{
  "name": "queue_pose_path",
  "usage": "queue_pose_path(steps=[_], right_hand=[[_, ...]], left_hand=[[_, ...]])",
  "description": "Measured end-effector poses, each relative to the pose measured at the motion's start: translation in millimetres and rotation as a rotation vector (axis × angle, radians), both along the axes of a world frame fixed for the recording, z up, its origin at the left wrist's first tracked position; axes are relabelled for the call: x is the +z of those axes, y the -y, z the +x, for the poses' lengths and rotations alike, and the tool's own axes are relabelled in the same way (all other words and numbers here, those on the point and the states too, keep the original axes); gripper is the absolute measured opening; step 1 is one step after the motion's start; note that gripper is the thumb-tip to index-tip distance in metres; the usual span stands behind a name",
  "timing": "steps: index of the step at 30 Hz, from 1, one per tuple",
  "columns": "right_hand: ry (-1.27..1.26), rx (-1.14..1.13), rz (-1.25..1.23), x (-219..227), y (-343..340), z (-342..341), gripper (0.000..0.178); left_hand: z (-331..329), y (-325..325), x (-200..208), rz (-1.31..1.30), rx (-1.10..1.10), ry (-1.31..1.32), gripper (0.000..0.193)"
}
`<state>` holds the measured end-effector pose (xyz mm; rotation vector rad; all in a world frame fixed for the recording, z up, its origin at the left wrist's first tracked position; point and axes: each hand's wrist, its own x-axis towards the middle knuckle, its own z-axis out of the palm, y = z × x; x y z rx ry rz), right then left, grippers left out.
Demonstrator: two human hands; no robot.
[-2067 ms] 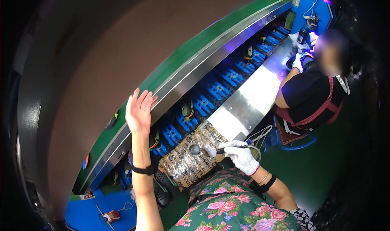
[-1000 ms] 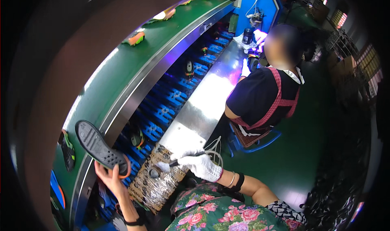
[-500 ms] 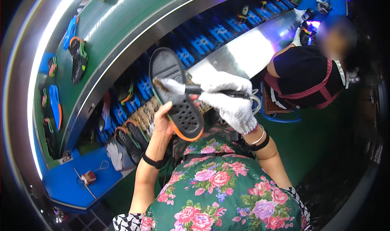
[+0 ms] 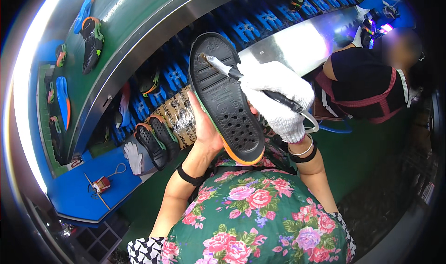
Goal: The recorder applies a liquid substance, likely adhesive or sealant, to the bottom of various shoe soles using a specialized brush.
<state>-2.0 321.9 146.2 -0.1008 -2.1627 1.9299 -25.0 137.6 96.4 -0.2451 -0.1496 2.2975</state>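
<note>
A black shoe sole (image 4: 214, 94) with an orange and green edge is held up in front of my chest, its hole-filled half nearest me. My bare left hand (image 4: 207, 130) is closed around it from the left and underneath, most of the fingers hidden behind it. In a white knitted glove, my right hand (image 4: 281, 97) grips a black-handled brush (image 4: 217, 65) with a pale tube (image 4: 312, 120) running from its rear end. The brown bristle tip touches the sole's upper surface near the far end.
A green conveyor belt (image 4: 121, 29) with shoe parts curves along the left. Below it are blue racks (image 4: 174, 78), a taped carton (image 4: 181, 117) and two soles (image 4: 153, 143). A blue table (image 4: 79, 194) carries a small red object; a white glove (image 4: 133, 157) lies beside it. A co-worker (image 4: 367, 80) sits at right.
The sole has come further right within the view. The brush tip has gone from the sole's middle toward its far end, and more of my left palm shows.
</note>
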Motion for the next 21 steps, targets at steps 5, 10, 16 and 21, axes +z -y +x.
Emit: queue_pose_path(steps=[5,10,16,21], right_hand=[[-0.408,0.031,0.472,9.6,0.8,-18.3,0.025],[-0.429,0.129,0.507,4.0,11.9,-18.8,0.035],[-0.448,0.239,0.453,-7.1,15.1,-9.5,0.038],[-0.432,0.268,0.464,-13.1,10.6,-6.9,0.041]], left_hand=[[1.3,5.6,-24.9,-0.261,0.125,-0.138,0.083],[6.8,-21.3,-10.7,-0.996,0.115,-0.198,0.105],[4.4,-10.7,-15.0,-0.912,0.052,-0.140,0.111],[7.9,-8.6,-23.7,-0.989,0.092,-0.301,0.109]])
